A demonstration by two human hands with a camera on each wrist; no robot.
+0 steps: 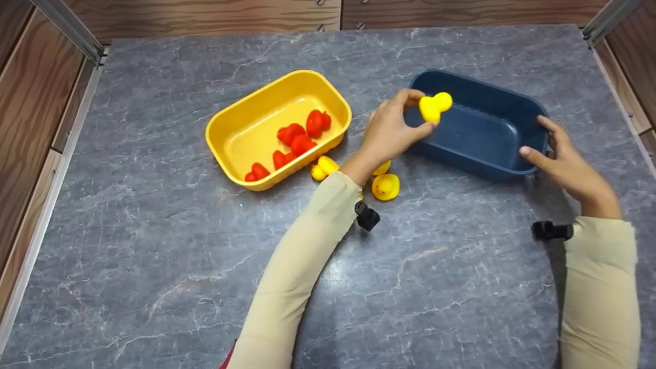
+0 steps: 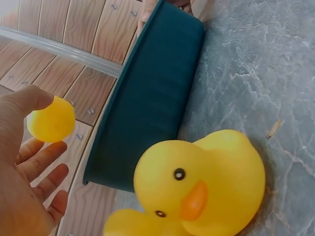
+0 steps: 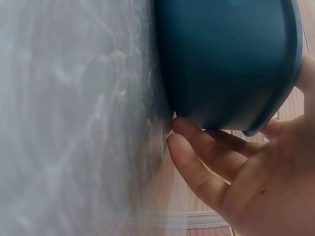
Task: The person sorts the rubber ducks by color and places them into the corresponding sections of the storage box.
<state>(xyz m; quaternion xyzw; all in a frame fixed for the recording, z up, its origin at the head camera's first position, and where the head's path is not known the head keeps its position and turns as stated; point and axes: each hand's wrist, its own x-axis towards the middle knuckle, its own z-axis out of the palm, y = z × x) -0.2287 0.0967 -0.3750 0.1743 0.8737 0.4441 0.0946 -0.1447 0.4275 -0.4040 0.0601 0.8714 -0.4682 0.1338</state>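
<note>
My left hand (image 1: 390,128) pinches a yellow rubber duck (image 1: 434,106) between thumb and fingers, above the left end of a dark blue tub (image 1: 474,166). In the left wrist view the held duck (image 2: 51,119) shows only as a rounded yellow shape. My right hand (image 1: 571,159) grips the tub's right end, its thumb at the rim and fingers against the outer wall. The right wrist view shows fingers (image 3: 211,157) under that end of the tub (image 3: 226,64). More ducks (image 1: 385,187) lie on the table by my left wrist, partly hidden by the forearm.
A yellow tub (image 1: 246,115) stands to the left with several red, rounded toys (image 1: 292,134) inside. Another duck (image 1: 324,168) lies against its front right side. The grey marbled table (image 1: 154,230) is bordered by wood-patterned panels (image 1: 215,18).
</note>
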